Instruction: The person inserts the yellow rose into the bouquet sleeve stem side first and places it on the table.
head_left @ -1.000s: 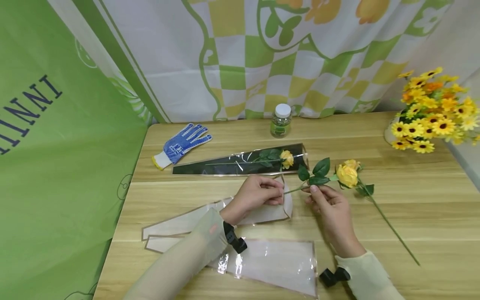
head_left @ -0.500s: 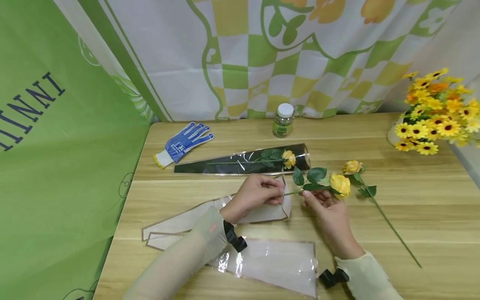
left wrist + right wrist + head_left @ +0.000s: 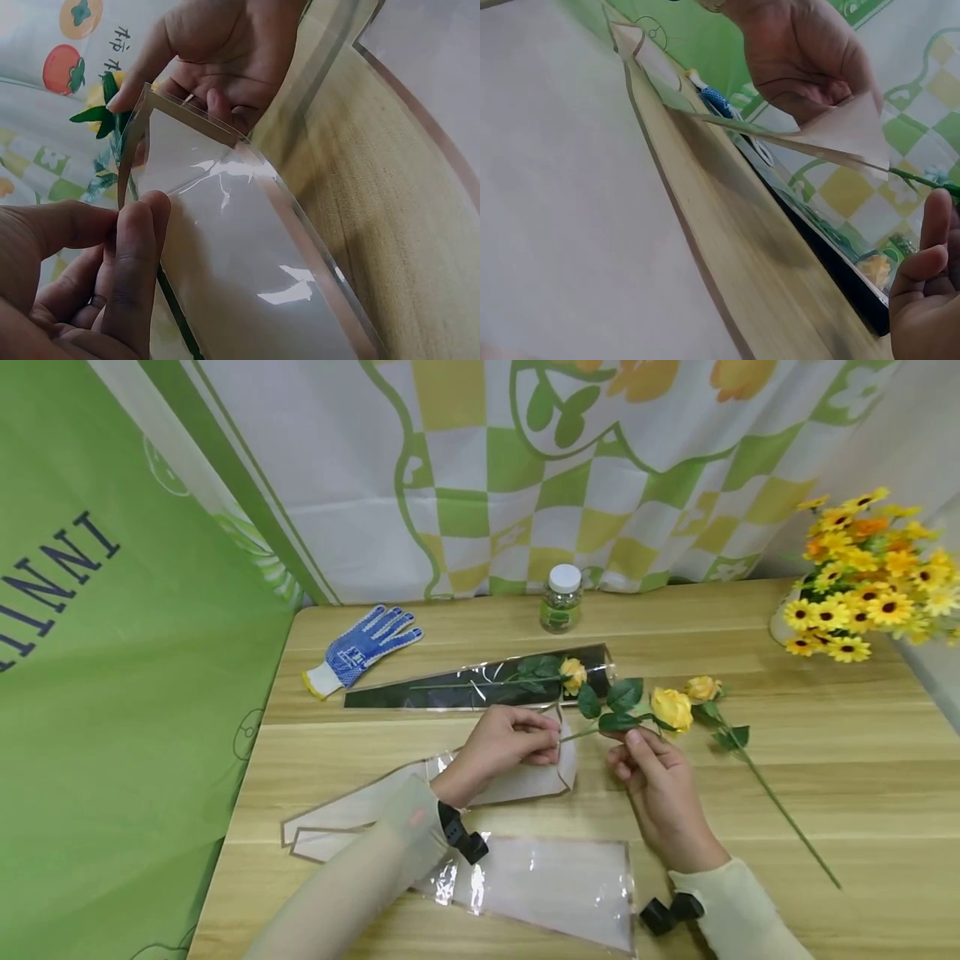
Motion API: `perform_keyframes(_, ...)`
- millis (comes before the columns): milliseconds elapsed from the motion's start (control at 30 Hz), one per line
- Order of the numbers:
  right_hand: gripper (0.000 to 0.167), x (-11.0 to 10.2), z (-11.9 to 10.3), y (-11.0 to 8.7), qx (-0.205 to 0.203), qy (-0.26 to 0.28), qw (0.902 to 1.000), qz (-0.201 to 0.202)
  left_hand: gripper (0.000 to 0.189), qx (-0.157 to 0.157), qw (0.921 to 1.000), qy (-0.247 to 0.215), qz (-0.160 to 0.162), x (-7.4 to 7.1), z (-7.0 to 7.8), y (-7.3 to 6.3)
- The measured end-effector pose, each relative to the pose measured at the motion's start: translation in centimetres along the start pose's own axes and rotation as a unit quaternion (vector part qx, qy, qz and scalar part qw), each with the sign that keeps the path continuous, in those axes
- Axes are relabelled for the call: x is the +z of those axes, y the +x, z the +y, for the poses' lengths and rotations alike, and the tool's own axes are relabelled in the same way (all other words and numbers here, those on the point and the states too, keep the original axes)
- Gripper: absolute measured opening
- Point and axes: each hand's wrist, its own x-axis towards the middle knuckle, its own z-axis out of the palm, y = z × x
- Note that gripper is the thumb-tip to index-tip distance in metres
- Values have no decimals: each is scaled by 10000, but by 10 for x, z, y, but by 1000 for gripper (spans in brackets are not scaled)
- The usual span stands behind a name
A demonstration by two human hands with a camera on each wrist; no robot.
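Note:
My left hand (image 3: 510, 745) pinches the open end of a white flower sleeve (image 3: 521, 783) with a brown border and a clear front. A yellow artificial rose (image 3: 671, 708) lies with its bloom and leaves outside that mouth, and its green stem (image 3: 176, 311) runs down inside the clear film in the left wrist view. My right hand (image 3: 666, 785) holds the rose by its upper stem near the leaves, thumb on top and fingers curled beneath. In the right wrist view the sleeve's mouth (image 3: 855, 139) is lifted off the table; the left fingers are partly hidden behind it.
A second white sleeve (image 3: 555, 881) lies nearest me. Behind lies a black sleeve (image 3: 442, 693) with a rose inside. Another yellow rose (image 3: 780, 806) lies at right. A blue glove (image 3: 363, 652), a lidded jar (image 3: 561, 602) and a vase of yellow flowers (image 3: 862, 585) stand farther back.
My right hand has brought the rose leftward, toward the sleeve's mouth, so less stem shows outside it. My left hand keeps its pinch on the sleeve.

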Motion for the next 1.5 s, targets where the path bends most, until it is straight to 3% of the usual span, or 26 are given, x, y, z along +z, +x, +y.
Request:
perform_keyframes(267, 16, -1, -4, -2, -130, 1039, 9945, 73, 15, -82, 9999, -130, -56, 1, -6, 0)
perform_keyframes(467, 15, -3, -6, -1, -386, 1705, 9844, -183, 14, -198, 9997, -125, 60, 3, -11, -3)
perform_keyframes(633, 15, -3, -4, -2, -502, 1282, 9904, -143, 13, -220, 9995, -74, 196, 3, -10, -4)
perform_keyframes(900, 7, 1, 4, -5, -258, 440, 9986, 98, 14, -46, 9999, -38, 111, 4, -3, -5)
perform_keyframes(1233, 5, 3, 0, -7, 9, -286, 9977, 613, 13, -72, 9992, -346, 211, 6, -9, -9)
perform_keyframes(1500, 5, 8, 6, -11, 163, -558, 9967, 563, 12, -28, 9988, -242, 415, 8, 0, -9)
